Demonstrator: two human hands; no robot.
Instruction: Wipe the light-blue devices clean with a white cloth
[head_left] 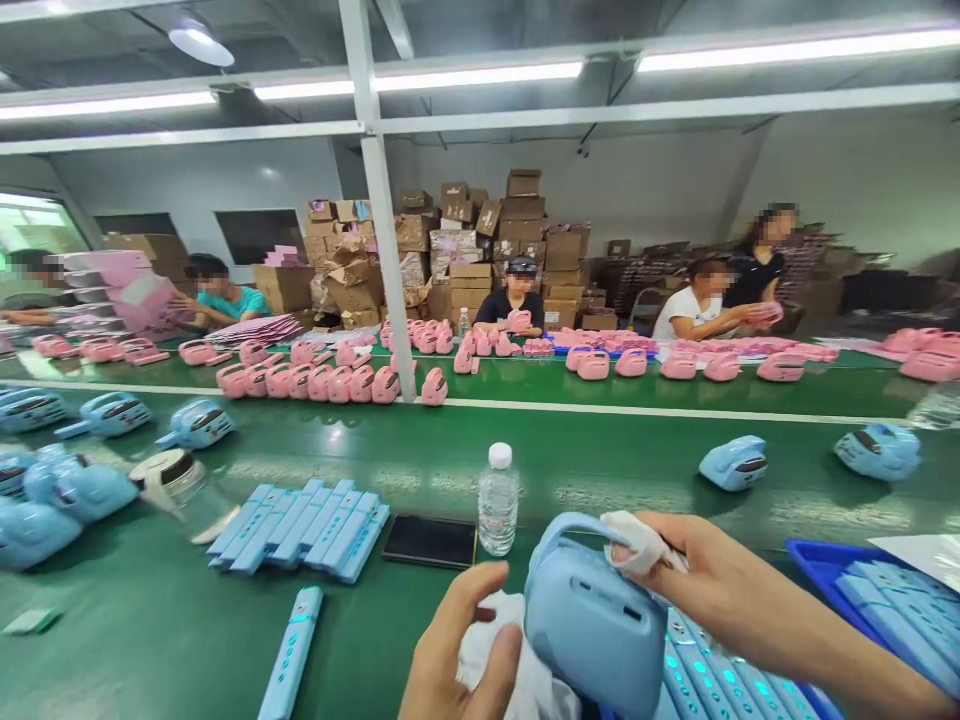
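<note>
The blue case [592, 620] hides part of the white cloth [540, 690], and the blue tray [817, 560] runs off the right edge.

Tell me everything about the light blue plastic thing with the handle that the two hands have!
The light blue, rounded plastic box looks smooth and matte, with a curved carry handle on top. Its broad face is turned to the camera and shows a thin slot and a few tiny holes. It is held tilted above the green belt. The right hand grips it at the handle, one finger wrapped in white. The left hand sits at its left edge, with a white cloth bunched against it.
</note>
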